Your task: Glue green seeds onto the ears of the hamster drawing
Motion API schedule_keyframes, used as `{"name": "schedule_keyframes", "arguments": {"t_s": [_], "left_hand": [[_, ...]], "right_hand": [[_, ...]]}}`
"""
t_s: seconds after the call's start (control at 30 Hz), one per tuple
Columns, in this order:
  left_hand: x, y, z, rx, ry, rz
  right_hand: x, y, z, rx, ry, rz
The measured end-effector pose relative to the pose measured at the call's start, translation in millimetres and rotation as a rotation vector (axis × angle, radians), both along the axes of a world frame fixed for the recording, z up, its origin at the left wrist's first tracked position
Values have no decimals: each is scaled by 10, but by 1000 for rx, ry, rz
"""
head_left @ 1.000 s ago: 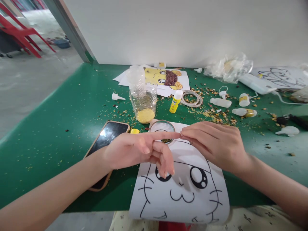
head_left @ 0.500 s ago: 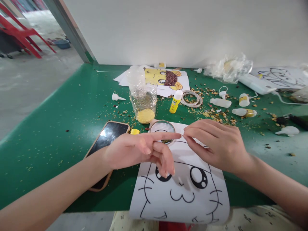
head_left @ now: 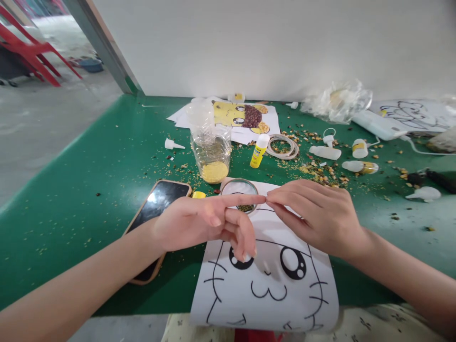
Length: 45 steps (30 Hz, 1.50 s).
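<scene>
My left hand is held palm up above the drawing, index finger stretched out and the others loosely curled, with nothing in its palm. At that index fingertip, the thumb and fingers of my right hand come together in a pinch. Anything between them is too small or hidden to make out. Beneath both hands lies a white paper with a cat-like face drawing, its lower end bending over the table edge. Behind the left index finger sits a round clear dish with small green beans in it.
A phone lies under my left forearm. Further back stand a clear plastic jar of yellow grains and a glue stick. Tape rings, small glue bottles and scattered seeds lie on the green table.
My right fingertips have closed the small gap to my left index fingertip and now appear to touch it. Otherwise the hands and objects hold nearly the same places.
</scene>
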<state>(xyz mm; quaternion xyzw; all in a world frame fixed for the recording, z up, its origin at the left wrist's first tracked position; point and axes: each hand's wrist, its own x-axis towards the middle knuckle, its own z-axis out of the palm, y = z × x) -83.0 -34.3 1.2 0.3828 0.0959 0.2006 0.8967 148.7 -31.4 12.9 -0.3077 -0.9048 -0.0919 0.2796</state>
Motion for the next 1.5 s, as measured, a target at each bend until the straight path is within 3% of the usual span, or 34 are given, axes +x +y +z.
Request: {"name": "schedule_keyframes", "arguments": {"t_s": [0.5,0.77,1.17,1.5], "left_hand": [[19,-44,49,-108,-97,-53],[30,-65,45,-84,-111,-94],[20,-48,60,-11,-50,-41],[17,-38,49,-4,-54,-46]], "right_hand": [[-111,17,17,32,165,-97],[-138,35,48,99,187,-102],[-120,21,48,14,213,-126],[-68,6,41,-1,180,-61]]}}
